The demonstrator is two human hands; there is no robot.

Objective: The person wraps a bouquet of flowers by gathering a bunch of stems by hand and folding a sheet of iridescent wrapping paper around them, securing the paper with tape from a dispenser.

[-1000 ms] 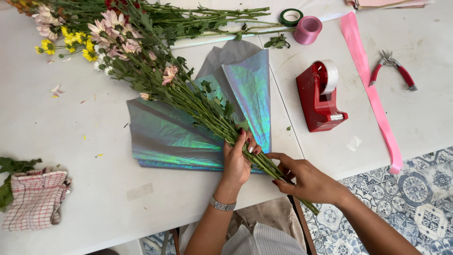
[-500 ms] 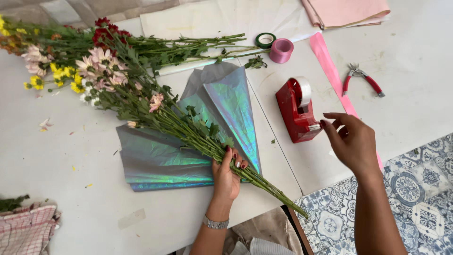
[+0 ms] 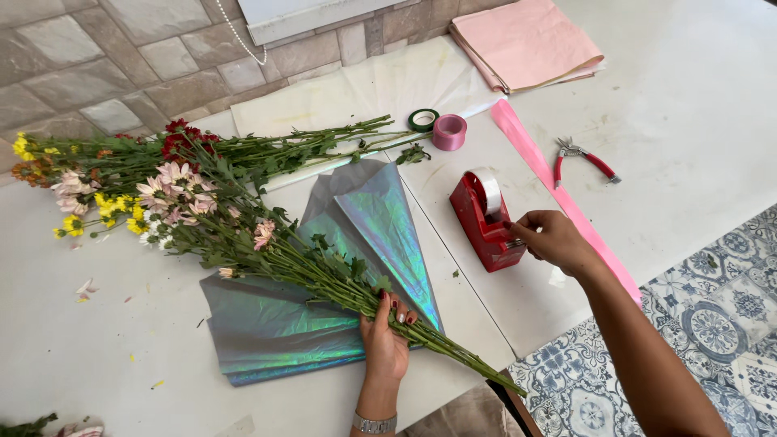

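My left hand (image 3: 384, 338) presses on the green stems of a flower bunch (image 3: 243, 235) that lies across a folded sheet of iridescent wrapping film (image 3: 283, 324) on the white table. The blooms, pink, white and yellow, point to the upper left; the stem ends stick out past the table's front edge. My right hand (image 3: 550, 239) is at the cutter end of a red tape dispenser (image 3: 486, 218) with a clear tape roll, fingers pinched at the tape end.
Another flower bunch (image 3: 202, 150) lies behind. Green tape roll (image 3: 422, 120), pink ribbon spool (image 3: 449, 132), a long pink ribbon strip (image 3: 534, 162), red-handled pliers (image 3: 587, 158), folded pink paper (image 3: 526, 40), white tissue (image 3: 364, 89). Table's edge and tiled floor at right.
My right hand left the stems, passed over to the tape dispenser and now pinches at its cutter. The left hand stays on the stems. The view has shifted upward.
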